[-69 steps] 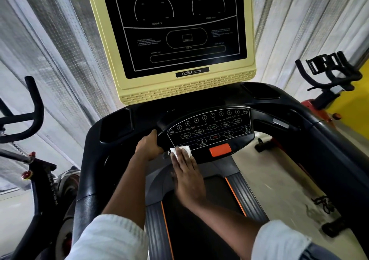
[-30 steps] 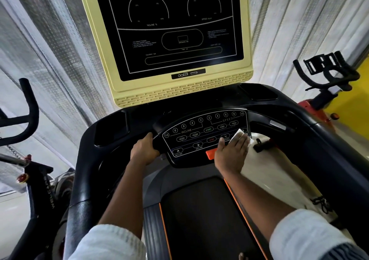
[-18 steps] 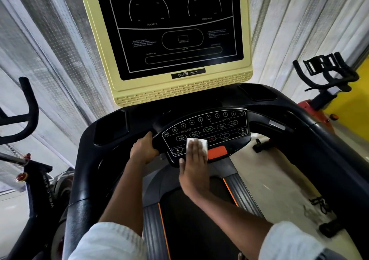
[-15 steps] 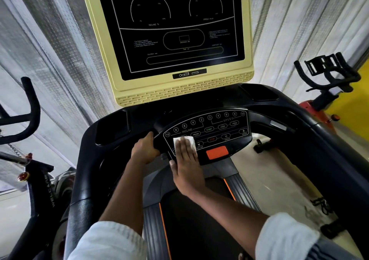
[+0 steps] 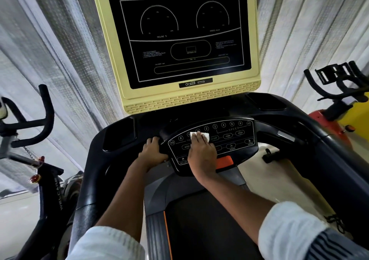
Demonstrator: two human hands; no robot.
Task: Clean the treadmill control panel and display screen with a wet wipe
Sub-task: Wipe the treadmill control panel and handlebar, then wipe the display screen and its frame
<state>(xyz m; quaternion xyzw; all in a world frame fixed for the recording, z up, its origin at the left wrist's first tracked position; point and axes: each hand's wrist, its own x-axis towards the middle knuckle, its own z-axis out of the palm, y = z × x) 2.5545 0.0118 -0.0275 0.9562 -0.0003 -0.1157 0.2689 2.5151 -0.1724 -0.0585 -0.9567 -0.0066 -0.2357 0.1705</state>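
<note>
While the left hand (image 5: 152, 150) curls round the left edge of the control panel (image 5: 237, 140), the right hand (image 5: 201, 154) presses the wet wipe (image 5: 206, 137) flat onto its upper-left buttons (image 5: 180, 138), fingers (image 5: 199, 138) straight and seemingly together.

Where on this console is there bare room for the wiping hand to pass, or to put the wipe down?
Free: the control panel right of the right hand and wet wipe, above the orange button; the left pocket and right pocket. Crowded: the panel's left end, gripped by the left hand.
</note>
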